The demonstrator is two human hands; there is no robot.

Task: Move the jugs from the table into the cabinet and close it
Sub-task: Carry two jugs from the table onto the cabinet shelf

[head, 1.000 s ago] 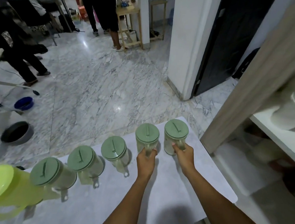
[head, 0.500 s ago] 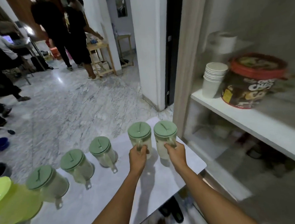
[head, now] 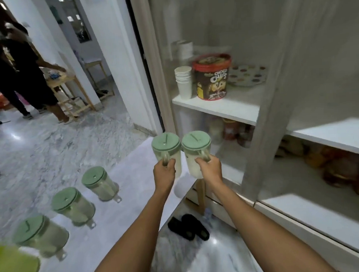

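Two clear jugs with green lids hang in the air side by side, above the table's right end and in front of the open cabinet [head: 214,107]. My left hand [head: 164,171] grips the handle of the left jug [head: 166,146]. The right jug [head: 196,147] is held by its handle in my right hand [head: 209,168]. Three more green-lidded jugs stand in a row on the white table [head: 124,210]: one [head: 98,185], one [head: 72,205] and one [head: 39,234] toward the near left.
A lime-green jug [head: 13,264] sits at the table's near left corner. The cabinet shelf holds stacked paper cups [head: 184,82], a red-lidded tub [head: 212,76] and a dotted plate [head: 247,75]. Black slippers [head: 188,228] lie on the floor. People stand at far left [head: 17,77].
Both hands have lifted their jugs off the table and carried them right toward the cabinet. The view has swung right, bringing the cabinet shelves into sight.
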